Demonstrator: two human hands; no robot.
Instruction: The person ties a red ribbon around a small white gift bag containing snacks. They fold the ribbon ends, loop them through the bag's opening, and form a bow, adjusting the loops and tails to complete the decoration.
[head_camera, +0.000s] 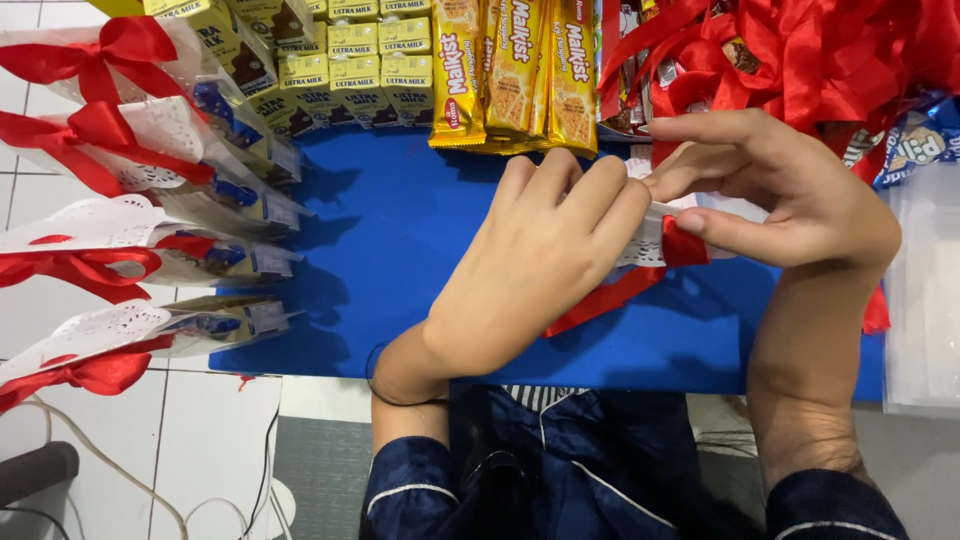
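Dark blue sleeves (560, 480) cut off at near edge, left hand (530, 265) curled over and mostly hiding a white lace-edged packet (645, 240) mid blue mat (400, 230), right hand (780, 190) pinching its red ribbon (683, 243).

Yellow milk cartons (345, 75), biscuit packs (515, 70), finished ribbon-tied bags (130, 190) on blue sheet (400, 250)

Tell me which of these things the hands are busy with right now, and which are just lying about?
In hand:
- left hand and right hand, both pinching the white lace-edged packet
- red ribbon on that packet

Lying about:
- finished packets with red bows
- yellow milk cartons
- yellow cracker packs
- heap of red ribbon
- blue mat
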